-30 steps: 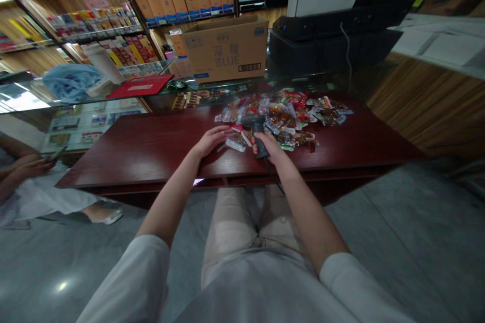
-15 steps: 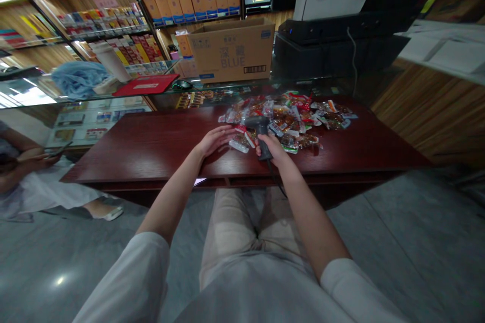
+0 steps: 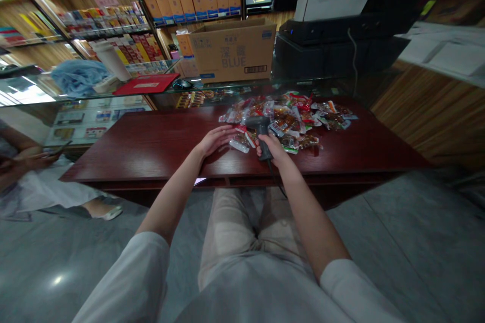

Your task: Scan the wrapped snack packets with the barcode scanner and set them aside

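My right hand [image 3: 273, 147] is wrapped round the grip of a dark barcode scanner [image 3: 262, 131], whose cable hangs down over the table's front edge. The scanner's head points left, above the near side of a heap of small plastic-wrapped food packets [image 3: 286, 117]. My left hand [image 3: 216, 140] lies on the dark red table [image 3: 159, 141] with its fingers stretched out. Its fingertips reach the left edge of a packet with a red and white end [image 3: 245, 136]; I cannot tell whether they touch it.
Behind the table, a glass counter bears a cardboard box [image 3: 235, 53], a red folder [image 3: 146, 84], a mouse [image 3: 182, 84], a blue cloth [image 3: 79, 78] and a black machine [image 3: 341, 48]. A seated person [image 3: 41, 176] with a phone is at the left.
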